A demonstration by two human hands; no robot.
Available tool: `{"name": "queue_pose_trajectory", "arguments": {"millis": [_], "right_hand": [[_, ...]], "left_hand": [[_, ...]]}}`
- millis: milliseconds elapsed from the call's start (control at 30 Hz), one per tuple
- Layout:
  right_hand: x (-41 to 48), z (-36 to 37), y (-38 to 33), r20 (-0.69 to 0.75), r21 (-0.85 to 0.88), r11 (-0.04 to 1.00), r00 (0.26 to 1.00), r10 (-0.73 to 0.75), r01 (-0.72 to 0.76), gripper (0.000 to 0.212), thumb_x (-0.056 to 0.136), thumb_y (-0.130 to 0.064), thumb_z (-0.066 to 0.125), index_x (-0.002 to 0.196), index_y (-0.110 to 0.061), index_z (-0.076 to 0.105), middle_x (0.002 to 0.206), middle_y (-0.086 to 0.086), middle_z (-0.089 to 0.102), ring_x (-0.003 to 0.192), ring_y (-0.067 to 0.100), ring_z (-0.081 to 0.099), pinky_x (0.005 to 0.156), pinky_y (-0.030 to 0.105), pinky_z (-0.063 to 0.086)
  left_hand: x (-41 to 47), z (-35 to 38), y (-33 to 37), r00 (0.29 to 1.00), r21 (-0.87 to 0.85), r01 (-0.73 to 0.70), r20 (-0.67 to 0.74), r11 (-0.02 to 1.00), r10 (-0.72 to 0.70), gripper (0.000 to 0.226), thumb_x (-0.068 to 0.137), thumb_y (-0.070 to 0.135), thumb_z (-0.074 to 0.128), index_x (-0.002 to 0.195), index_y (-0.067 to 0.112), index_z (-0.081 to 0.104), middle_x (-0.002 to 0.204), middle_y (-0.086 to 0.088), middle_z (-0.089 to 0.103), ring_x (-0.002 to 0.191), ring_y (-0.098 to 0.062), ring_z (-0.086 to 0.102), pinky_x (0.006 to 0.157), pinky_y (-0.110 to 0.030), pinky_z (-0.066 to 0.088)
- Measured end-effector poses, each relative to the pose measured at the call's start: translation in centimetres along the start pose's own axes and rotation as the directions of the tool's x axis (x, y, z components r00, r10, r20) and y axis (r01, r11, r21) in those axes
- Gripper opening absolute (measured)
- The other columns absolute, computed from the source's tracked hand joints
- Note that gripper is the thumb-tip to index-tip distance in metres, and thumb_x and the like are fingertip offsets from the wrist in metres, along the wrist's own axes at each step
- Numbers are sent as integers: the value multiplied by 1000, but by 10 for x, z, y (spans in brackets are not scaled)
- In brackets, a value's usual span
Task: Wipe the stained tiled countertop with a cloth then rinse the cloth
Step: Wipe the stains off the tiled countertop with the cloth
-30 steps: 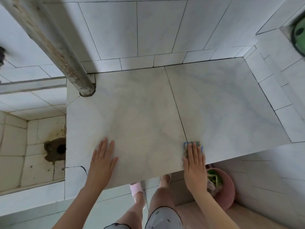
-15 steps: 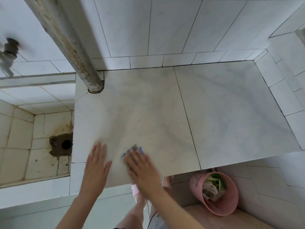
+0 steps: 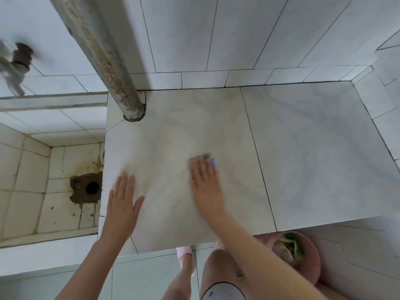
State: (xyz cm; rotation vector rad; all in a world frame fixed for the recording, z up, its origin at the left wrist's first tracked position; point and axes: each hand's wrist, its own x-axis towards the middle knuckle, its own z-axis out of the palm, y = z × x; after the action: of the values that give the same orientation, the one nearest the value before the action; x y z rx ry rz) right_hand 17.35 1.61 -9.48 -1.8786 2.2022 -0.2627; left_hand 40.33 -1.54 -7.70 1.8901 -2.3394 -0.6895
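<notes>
While the left hand [image 3: 123, 202] stays flat on the tiled worktop [image 3: 303, 148], fingers straight, the right hand [image 3: 204, 185] has swept the blue cloth [image 3: 203, 157] rightward from beside it, pressing it under straight fingers; wiping continues, rinsing remains.

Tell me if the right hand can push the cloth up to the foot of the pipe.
Probably yes: the right hand presses the cloth on the countertop, and only bare tile lies between it and the pipe; the left hand rests aside.
</notes>
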Motion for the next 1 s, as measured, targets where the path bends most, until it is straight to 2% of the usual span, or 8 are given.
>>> {"name": "queue_pose_trajectory", "arguments": {"millis": [100, 233, 400, 467, 600, 767, 900, 1000], "right_hand": [[-36, 9, -38, 63, 80, 972, 973, -224, 219, 50, 99, -30, 28, 147, -16, 28, 154, 5, 28, 143, 24, 22, 115, 39, 18], [-37, -1, 9, 147, 0, 922, 912, -382, 386, 49, 101, -37, 23, 148, -25, 21, 153, -2, 27, 142, 18, 24, 115, 34, 17], [40, -31, 95, 52, -50, 999, 998, 21, -19, 59, 98, -48, 5, 150, -23, 14, 156, 2, 20, 144, 16, 13, 115, 29, 3], [74, -41, 118, 33, -61, 986, 987, 157, -155, 70, 89, -50, -3, 150, -19, 10, 159, 4, 9, 145, 14, -2, 116, 32, -3], [121, -37, 96, 2, -42, 956, 956, 292, -292, 73, 86, -40, -7, 150, -10, 9, 158, 11, 7, 146, 25, -2, 119, 40, -3], [107, -1, -2, 11, -20, 991, 991, -131, 131, 51, 96, -25, 26, 140, -4, 41, 145, 19, 40, 136, 40, 33, 108, 49, 27], [54, 4, -41, 102, 74, 888, 882, -460, 455, 48, 98, -30, 33, 144, -17, 36, 151, 5, 34, 141, 24, 28, 116, 38, 18], [69, -2, -4, 156, 2, 827, 817, -556, 562, 47, 100, -37, 25, 144, -22, 36, 150, 1, 36, 140, 18, 29, 115, 34, 17]], "left_hand": [[8, -6, -4, 1000, 16, 12, -6, 1000, -12, 62, 95, 28, 41, 147, 9, 11, 155, -7, 1, 143, -18, -4, 116, -41, 4], [17, -11, -4, 1000, 24, 17, 15, 1000, -18, 63, 96, 30, 38, 147, 11, 7, 155, -6, -4, 143, -17, -8, 116, -38, 1], [29, -9, -4, 1000, -6, 24, 0, 1000, -24, 64, 95, 31, 38, 147, 13, 4, 155, -6, -5, 142, -18, -12, 116, -37, -2], [32, -8, -2, 1000, -22, 25, -9, 999, -26, 65, 95, 32, 38, 146, 14, 3, 155, -6, -6, 142, -17, -13, 116, -37, -2], [37, -7, -1, 1000, -30, 16, -24, 999, -17, 66, 94, 34, 38, 147, 13, 4, 155, -6, -7, 142, -17, -13, 116, -36, -2], [43, -6, -5, 999, -20, -1, -44, 1000, 0, 65, 93, 38, 33, 146, 12, 6, 155, -7, -5, 143, -18, -10, 117, -38, 1], [53, -9, -8, 997, -25, 2, -79, 1000, -4, 62, 95, 38, 34, 146, 9, 14, 155, -10, 3, 143, -20, -3, 116, -40, 6], [62, -12, -6, 997, -35, 14, -72, 999, -16, 64, 93, 34, 36, 147, 11, 11, 156, -8, 1, 143, -18, -6, 117, -40, 4]]}}
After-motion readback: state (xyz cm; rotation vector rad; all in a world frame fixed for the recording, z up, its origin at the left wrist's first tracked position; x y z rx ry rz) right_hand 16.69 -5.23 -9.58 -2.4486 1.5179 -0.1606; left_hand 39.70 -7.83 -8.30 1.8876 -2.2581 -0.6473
